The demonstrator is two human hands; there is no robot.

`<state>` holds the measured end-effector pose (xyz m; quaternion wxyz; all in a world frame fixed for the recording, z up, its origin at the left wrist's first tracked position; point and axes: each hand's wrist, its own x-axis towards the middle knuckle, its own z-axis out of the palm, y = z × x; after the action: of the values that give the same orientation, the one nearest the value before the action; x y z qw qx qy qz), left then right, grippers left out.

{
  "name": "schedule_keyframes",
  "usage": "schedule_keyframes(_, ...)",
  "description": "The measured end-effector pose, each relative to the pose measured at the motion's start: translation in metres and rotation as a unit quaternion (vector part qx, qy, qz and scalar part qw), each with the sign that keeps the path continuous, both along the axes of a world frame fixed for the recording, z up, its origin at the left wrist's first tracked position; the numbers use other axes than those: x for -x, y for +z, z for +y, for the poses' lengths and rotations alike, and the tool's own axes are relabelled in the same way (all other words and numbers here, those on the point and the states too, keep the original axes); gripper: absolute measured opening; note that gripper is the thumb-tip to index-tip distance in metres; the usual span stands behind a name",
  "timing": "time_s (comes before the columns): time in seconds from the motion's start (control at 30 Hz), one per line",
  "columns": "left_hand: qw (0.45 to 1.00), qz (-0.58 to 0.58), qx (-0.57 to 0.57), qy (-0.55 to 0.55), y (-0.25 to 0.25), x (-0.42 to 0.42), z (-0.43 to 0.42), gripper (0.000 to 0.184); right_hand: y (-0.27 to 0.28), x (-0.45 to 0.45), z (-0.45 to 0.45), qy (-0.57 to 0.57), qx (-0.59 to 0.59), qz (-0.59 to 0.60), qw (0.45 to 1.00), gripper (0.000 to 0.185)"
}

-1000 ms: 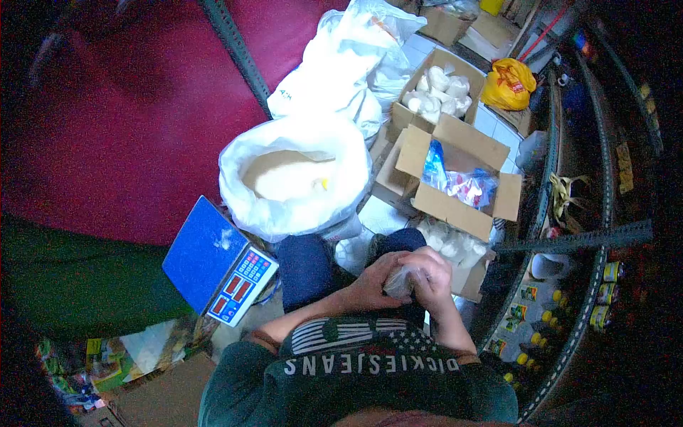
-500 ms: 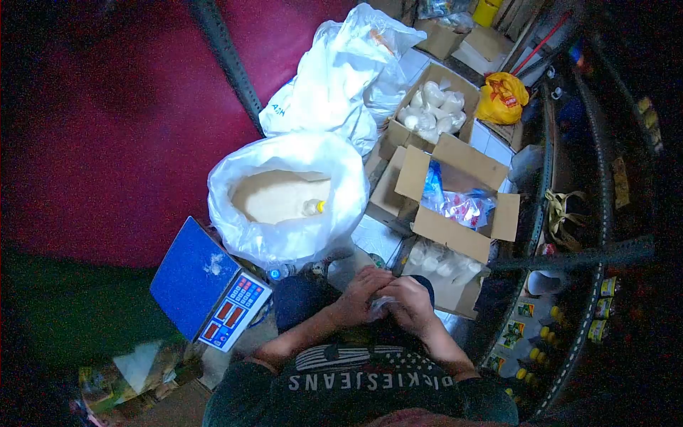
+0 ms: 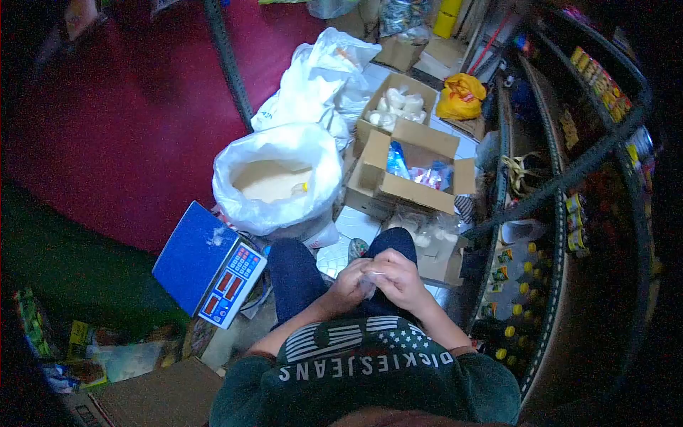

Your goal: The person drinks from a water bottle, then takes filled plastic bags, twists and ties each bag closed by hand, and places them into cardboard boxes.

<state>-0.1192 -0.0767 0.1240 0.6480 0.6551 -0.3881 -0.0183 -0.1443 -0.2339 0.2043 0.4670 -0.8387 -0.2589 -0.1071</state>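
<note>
My left hand (image 3: 346,290) and my right hand (image 3: 400,282) are close together above my lap. Their fingers are closed on a small clear plastic bag (image 3: 368,286), which is partly hidden between them. Beyond my knees stands an open white sack (image 3: 235,208) lined with plastic, holding a pale, fine-grained or powdery content (image 3: 267,182). On that content lies a clear container with a yellow cap (image 3: 302,188). To my left is a digital scale (image 3: 201,260) with a blue plate, a white smudge on it and red displays.
Behind the sack sits another white plastic bag (image 3: 302,89). Cardboard boxes stand on the right: one with filled white bags (image 3: 398,103), one (image 3: 416,196) with coloured plastic packets. A yellow bag (image 3: 461,97) lies farther back. Metal shelving (image 3: 548,274) with bottles runs along the right.
My view has shifted, so my knees and more of the shelves show. My hands stay together on the plastic bag, and my right fingers are a little higher over it.
</note>
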Motion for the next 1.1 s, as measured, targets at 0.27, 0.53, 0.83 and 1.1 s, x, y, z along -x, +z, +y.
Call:
schedule_keyframes(0.27,0.992,0.111,0.0,0.058,0.031,0.025,-0.01,0.014,0.008,0.031,-0.021,0.005,-0.035,0.037,0.999,0.027)
schedule_keyframes(0.53,0.973,0.13,0.162,0.101,0.109,-0.009,0.034,0.032,-0.057,0.01,-0.03,0.004,-0.315,0.211,0.925,0.043)
schedule_keyframes(0.83,0.948,0.148,0.022,0.282,0.014,-0.023,0.098,0.028,-0.111,-0.003,0.024,0.066,-0.266,0.363,0.891,0.039)
schedule_keyframes(1.1,0.94,0.042,0.284,0.182,0.127,-0.016,0.113,0.033,-0.173,-0.049,0.065,0.038,-0.578,0.549,0.602,0.065)
